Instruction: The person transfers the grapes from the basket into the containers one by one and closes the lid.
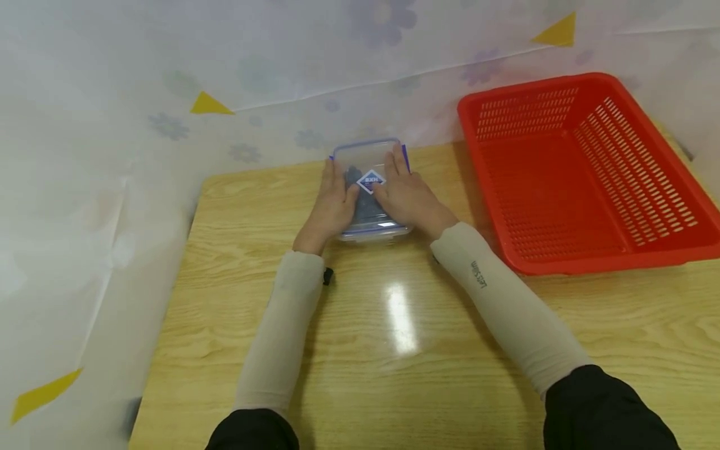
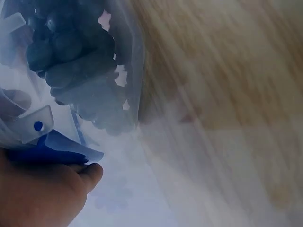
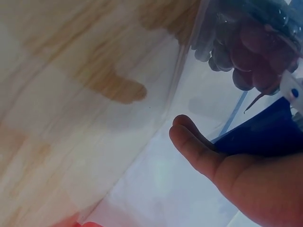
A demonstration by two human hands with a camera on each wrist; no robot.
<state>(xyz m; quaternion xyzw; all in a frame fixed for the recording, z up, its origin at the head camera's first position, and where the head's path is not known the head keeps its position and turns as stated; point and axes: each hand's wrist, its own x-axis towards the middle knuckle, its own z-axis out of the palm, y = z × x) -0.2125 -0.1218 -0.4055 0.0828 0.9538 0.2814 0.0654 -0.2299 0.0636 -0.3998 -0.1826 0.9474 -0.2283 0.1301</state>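
Observation:
A clear plastic food container [image 1: 375, 234] sits near the back edge of the table, its lid on and a blue-and-white diamond label [image 1: 371, 181] in the middle. Dark round grapes [image 3: 251, 52] show through its walls. My left hand [image 1: 330, 207] lies along the left side, thumb over the lid, fingers against a raised blue latch [image 2: 47, 153]. On the opposite side, my right hand [image 1: 413, 199] presses with extended fingers at another blue latch [image 3: 262, 130]. Its thumb also rests over the lid.
A red plastic basket [image 1: 554, 206] with slotted walls stands on the wooden table [image 1: 253, 325], right of the container. Behind, a floral-patterned white sheet [image 1: 292, 56] hangs with yellow tape pieces [image 1: 210, 104] on it.

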